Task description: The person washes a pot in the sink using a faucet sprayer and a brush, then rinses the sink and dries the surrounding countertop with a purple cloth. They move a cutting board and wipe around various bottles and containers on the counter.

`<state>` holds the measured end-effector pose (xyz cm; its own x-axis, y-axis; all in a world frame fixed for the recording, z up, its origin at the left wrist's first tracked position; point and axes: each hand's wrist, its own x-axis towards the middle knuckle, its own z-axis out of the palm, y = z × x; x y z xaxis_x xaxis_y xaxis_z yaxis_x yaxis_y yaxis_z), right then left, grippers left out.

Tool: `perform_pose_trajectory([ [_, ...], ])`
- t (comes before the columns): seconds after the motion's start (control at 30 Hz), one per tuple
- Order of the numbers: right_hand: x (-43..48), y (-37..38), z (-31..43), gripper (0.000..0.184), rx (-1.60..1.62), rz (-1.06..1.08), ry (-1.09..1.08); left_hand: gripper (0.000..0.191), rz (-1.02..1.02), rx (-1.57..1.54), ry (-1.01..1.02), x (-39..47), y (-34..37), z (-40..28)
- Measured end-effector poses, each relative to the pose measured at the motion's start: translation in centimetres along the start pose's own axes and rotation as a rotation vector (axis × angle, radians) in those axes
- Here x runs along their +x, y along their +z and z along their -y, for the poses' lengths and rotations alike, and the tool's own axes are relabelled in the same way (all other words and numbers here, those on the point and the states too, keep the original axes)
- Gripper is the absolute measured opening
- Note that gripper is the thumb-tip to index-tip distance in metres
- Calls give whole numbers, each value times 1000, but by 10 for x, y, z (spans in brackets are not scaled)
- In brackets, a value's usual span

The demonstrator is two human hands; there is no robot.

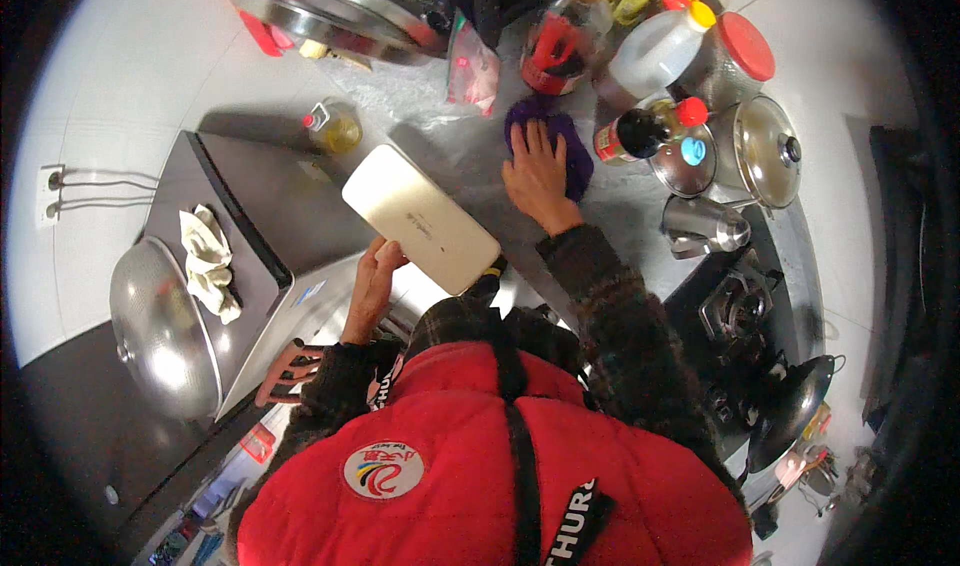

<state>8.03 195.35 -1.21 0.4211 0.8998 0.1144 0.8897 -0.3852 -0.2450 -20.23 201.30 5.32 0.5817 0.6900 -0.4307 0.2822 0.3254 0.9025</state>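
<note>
My left hand (375, 281) grips the near-left edge of a flat, cream rectangular board or lid (421, 219) with rounded corners and some writing, tilted above the counter's edge. My right hand (540, 174) lies flat, fingers spread, on a purple cloth (576, 153) on the grey countertop (465, 165). Just beyond the cloth stands a bottle with a red label (556, 48). A dark sauce bottle with a red cap (645, 132) is to the right of the cloth. A small jug of yellow oil (339, 126) stands beyond the board, to its left.
Large metal pans (330, 22) and a plastic bag (474, 71) are at the back. Several bottles, a lidded pot (765, 152) and a metal pitcher (703, 227) crowd the right, near a gas stove (739, 307) with a wok (795, 416). At left, a domed lid (165, 333) leans by a boxy appliance (262, 191) bearing a pale cloth (206, 262).
</note>
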Motion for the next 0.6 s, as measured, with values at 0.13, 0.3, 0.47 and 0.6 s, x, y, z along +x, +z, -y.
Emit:
perform_pose_trajectory([
  [0.13, 12, 6, 26, 52, 6, -34, -43, 46, -115, -46, 49, -16, -18, 13],
  [0.3, -75, -1, 38, 46, 259, 47, -211, 46, -189, -75, 45, -19, -20, 30],
  [0.47, -197, -33, 5, 46, 217, 58, 30, 47, -198, -20, 93, -18, -11, 38],
  [0.6, -299, -68, -29, 46, 96, 75, 158, 45, -159, -48, 122, -21, -5, 40],
])
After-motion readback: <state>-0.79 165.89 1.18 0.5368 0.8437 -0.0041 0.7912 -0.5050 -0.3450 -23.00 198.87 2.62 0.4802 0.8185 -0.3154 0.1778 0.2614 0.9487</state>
